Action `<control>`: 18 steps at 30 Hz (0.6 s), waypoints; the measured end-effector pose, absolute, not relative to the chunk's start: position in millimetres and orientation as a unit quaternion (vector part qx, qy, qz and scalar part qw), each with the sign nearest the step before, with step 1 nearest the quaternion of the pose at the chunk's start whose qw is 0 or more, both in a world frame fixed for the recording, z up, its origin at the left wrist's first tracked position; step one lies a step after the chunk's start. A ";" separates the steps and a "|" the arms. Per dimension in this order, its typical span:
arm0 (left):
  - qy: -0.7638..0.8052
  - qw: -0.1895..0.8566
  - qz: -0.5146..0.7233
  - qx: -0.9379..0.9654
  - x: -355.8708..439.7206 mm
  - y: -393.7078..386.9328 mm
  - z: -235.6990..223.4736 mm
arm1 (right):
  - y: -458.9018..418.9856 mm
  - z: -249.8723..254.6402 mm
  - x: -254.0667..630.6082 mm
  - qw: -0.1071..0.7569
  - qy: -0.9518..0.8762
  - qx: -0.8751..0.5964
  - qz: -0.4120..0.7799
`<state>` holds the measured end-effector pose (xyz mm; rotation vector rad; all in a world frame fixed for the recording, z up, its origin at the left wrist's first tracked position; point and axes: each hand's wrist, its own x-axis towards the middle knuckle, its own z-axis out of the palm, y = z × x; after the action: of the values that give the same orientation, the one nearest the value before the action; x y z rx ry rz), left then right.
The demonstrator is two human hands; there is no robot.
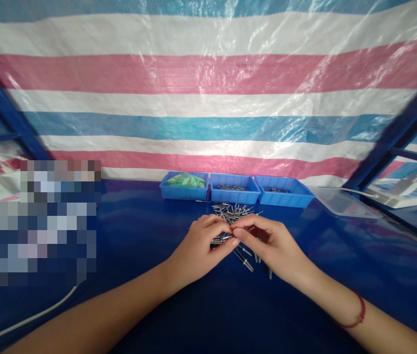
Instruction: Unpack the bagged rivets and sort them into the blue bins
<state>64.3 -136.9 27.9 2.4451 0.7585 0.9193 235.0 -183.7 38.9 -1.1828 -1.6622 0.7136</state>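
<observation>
My left hand (208, 241) and my right hand (267, 241) meet over a loose pile of metal blind rivets (230, 212) on the blue table. Thumb and forefinger are pinched on each hand, and the fingertips of the two touch or nearly touch. Whatever lies between them is too small or hidden to make out. Some rivets (244, 260) are spread just below the fingers, and part of the pile is covered by my hands.
Behind the pile stand three blue bins in a row: one with green packets (186, 180), a middle bin (235, 196) and a right bin (287, 198) with rivets. A clear plastic lid (344, 202) lies at right. A white cable (46, 314) crosses the left; striped sheeting hangs behind.
</observation>
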 end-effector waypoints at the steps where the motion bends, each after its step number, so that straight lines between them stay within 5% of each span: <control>1: 0.270 0.209 0.331 0.880 64.2 -136.7 27.5 | -183.9 38.9 235.0 0.470 -0.679 -0.484 0.290; 18: 0.266 0.222 0.408 0.845 62.6 -138.2 31.1 | -185.0 42.9 245.1 0.418 -0.755 -0.477 0.164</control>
<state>62.6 -138.2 31.1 2.3343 0.7342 1.1262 245.1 -185.0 42.9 -1.1976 -1.8947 0.4126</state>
